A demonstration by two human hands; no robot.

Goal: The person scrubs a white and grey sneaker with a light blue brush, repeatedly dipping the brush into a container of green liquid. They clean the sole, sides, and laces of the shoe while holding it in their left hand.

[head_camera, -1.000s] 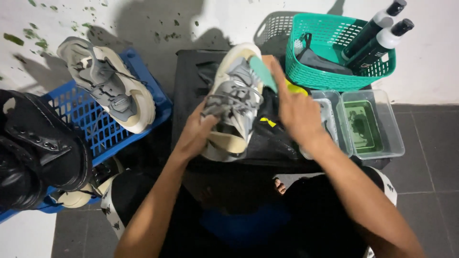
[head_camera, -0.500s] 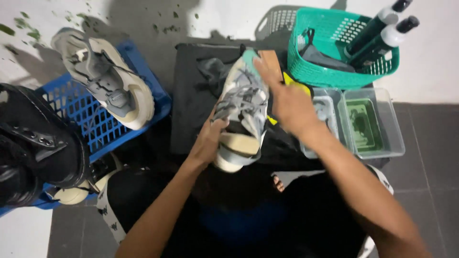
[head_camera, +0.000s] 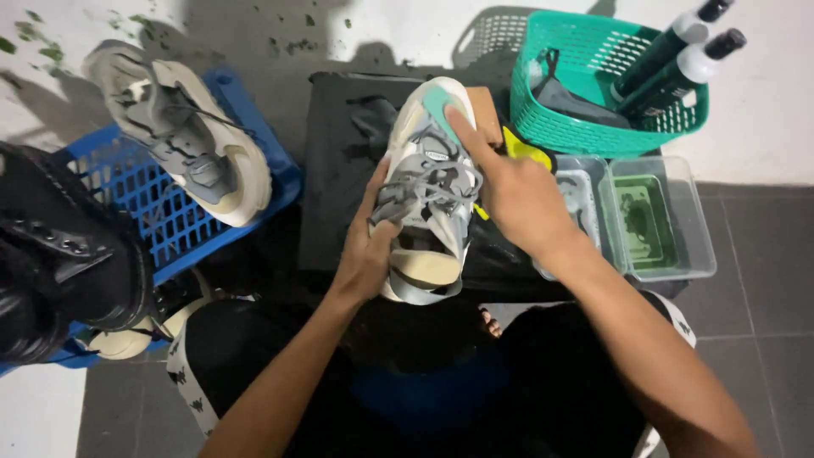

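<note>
Between both hands, grey-and-cream sneaker (head_camera: 428, 191) held over black mat (head_camera: 343, 161), left hand (head_camera: 369, 246) closed round its side, right hand (head_camera: 517, 191) gripping brush (head_camera: 485, 114) at toe, teal basket (head_camera: 593, 93) beyond right hand.

Black boot (head_camera: 59, 254) cut off by left edge. 2 spray bottles (head_camera: 678, 51) cropped at top, lower parts hidden in teal basket (head_camera: 593, 127). Brush (head_camera: 487, 114) mostly behind right hand (head_camera: 526, 199).

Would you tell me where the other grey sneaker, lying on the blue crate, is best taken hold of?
Probably the midfoot of the grey sneaker, from above: it lies laces up across the blue crate, its waist narrow and clear. Both hands are busy.
</note>
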